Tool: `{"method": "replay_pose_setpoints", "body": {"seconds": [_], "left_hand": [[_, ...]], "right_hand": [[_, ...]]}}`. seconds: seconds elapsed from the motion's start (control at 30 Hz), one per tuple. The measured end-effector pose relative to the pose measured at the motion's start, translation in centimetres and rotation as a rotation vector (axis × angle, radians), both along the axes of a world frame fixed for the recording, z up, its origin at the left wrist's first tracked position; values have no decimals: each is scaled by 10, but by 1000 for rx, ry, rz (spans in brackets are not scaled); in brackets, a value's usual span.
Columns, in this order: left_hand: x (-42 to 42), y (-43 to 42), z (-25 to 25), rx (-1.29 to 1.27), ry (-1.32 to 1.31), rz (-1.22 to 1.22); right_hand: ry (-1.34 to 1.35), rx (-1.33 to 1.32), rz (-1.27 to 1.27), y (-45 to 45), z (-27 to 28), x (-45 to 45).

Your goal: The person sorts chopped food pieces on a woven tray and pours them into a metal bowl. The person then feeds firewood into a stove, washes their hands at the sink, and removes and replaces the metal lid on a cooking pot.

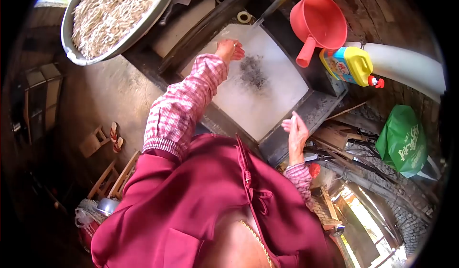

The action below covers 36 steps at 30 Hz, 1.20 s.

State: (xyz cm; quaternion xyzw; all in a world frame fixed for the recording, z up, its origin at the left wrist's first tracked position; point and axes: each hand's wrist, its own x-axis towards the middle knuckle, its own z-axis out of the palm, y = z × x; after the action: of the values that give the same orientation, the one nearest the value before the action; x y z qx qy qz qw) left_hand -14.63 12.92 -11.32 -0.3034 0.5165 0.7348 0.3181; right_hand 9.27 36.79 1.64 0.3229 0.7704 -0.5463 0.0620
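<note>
A dark-framed square basin or tray (224,106) lies in front of me, with a pale, cloudy surface inside. I cannot tell whether that surface is liquid or solid. Near its middle is a patch of dark specks (253,72). My left hand (230,50) is over the far left part of the pale surface, beside the specks, fingers stretched out and holding nothing. By the near right edge of the frame is my right hand (296,133), empty, its fingers extended. Checked sleeve covers (184,100) are on both forearms.
A large basin (67,33) of pale elongated pieces stands at upper left. To the right are a red dipper (318,21), a yellow bottle (351,66), a white pipe (406,67) and a green bag (404,141). A hose (284,0) reaches the far edge.
</note>
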Motion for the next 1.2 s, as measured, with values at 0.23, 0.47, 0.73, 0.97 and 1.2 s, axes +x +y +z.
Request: {"method": "replay_pose_setpoints", "body": {"seconds": [0.23, 0.47, 0.73, 0.97, 1.2], "left_hand": [[-67, 45, -25, -61, -100, -65], [-84, 80, -20, -90, -32, -265], [-23, -9, 12, -1141, 1208, -1311], [110, -146, 40, -1065, 1347, -1072], [166, -148, 53, -1258, 1460, -917]], "right_hand": [[-157, -52, -50, 6, -5, 19], [-184, -77, -175, 20, -13, 21], [-117, -64, -204, 27, -13, 38], [-66, -105, -147, 25, -8, 83], [-33, -84, 3, 10, 8, 107]]}}
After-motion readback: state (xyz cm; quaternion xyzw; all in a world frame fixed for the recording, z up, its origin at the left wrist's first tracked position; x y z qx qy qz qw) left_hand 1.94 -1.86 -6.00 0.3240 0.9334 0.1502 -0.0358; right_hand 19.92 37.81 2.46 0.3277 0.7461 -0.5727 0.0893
